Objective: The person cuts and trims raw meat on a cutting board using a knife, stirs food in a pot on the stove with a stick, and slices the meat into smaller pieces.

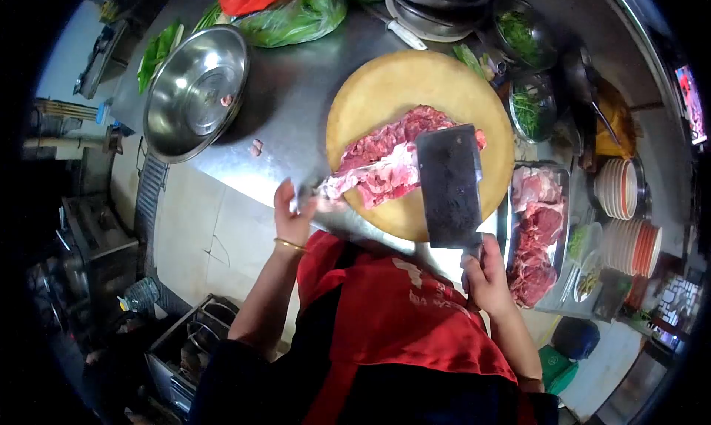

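A slab of raw, bony red meat lies across the round wooden chopping board. Its narrow, pale end reaches past the board's left edge. At that end is my left hand, its fingers blurred, so whether they grip the meat cannot be made out. My right hand is closed around the handle of a broad dark cleaver. The cleaver's blade is over the right part of the meat and hides some of it; contact cannot be told.
Left on the metal counter stands a steel bowl with a small meat scrap inside; another scrap lies nearby. A tray of raw meat is at the right, beside stacked bowls. Bagged greens and stacked pans stand behind.
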A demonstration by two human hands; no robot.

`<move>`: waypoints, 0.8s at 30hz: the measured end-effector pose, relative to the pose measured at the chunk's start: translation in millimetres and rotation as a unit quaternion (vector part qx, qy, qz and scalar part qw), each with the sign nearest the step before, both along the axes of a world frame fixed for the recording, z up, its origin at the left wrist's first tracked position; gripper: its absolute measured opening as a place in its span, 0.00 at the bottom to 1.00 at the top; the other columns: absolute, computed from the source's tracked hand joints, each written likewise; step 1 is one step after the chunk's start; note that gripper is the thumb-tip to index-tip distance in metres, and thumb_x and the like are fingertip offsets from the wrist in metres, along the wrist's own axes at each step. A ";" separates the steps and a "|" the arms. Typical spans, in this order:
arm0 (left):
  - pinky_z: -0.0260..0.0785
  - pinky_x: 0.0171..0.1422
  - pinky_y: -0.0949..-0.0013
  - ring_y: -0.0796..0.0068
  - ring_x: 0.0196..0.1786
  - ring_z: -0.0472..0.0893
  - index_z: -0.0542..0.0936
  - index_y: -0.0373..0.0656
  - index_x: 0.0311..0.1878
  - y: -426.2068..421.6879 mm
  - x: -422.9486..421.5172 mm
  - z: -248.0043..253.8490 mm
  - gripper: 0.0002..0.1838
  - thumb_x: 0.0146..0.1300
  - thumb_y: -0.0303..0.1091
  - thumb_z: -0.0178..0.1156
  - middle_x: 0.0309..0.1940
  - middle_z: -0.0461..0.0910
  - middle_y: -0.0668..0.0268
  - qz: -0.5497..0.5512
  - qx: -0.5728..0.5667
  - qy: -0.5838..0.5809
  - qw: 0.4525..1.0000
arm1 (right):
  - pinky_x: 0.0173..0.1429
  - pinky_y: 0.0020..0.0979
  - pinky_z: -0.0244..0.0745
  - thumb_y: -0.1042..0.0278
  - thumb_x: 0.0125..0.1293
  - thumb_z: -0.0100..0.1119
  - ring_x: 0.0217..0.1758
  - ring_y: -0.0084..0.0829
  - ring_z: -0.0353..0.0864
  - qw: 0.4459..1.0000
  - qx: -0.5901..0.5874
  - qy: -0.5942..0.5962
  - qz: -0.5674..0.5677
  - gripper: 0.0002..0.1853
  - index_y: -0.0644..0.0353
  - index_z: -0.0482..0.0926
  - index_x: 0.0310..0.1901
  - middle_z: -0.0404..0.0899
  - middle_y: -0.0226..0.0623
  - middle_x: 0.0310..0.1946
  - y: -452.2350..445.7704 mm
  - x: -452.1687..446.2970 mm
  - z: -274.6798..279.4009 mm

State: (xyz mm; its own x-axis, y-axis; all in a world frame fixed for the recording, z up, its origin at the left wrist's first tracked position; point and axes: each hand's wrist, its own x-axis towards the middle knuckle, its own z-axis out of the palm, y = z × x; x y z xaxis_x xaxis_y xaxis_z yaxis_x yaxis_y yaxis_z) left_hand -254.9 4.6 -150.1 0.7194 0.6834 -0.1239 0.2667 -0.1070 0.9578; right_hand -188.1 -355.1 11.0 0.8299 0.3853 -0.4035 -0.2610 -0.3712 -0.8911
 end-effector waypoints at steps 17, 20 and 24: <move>0.61 0.66 0.58 0.62 0.57 0.72 0.80 0.57 0.48 -6.3 114.8 77.6 0.14 0.57 0.40 0.65 0.48 0.76 0.67 -0.513 0.400 -0.024 0.759 | 0.47 0.23 0.67 0.78 0.72 0.51 0.41 0.19 0.68 0.998 0.056 -0.003 -0.032 0.16 0.61 0.67 0.59 0.70 0.26 0.37 28.1 -21.6 5.6; 0.64 0.64 0.58 0.60 0.57 0.73 0.80 0.55 0.47 13.8 127.6 92.0 0.13 0.57 0.36 0.64 0.48 0.76 0.67 -0.595 0.410 -0.040 0.690 | 0.46 0.22 0.68 0.77 0.72 0.51 0.39 0.19 0.69 0.996 0.058 0.045 -0.041 0.16 0.61 0.67 0.60 0.70 0.26 0.37 33.1 -18.9 13.4; 0.73 0.56 0.60 0.59 0.54 0.75 0.80 0.54 0.48 14.2 137.5 101.6 0.16 0.54 0.30 0.63 0.47 0.77 0.67 -0.620 0.465 -0.048 0.630 | 0.67 0.32 0.65 0.77 0.70 0.52 0.61 0.30 0.72 0.998 0.055 -0.031 -0.028 0.23 0.67 0.63 0.66 0.75 0.45 0.57 40.2 -13.6 7.8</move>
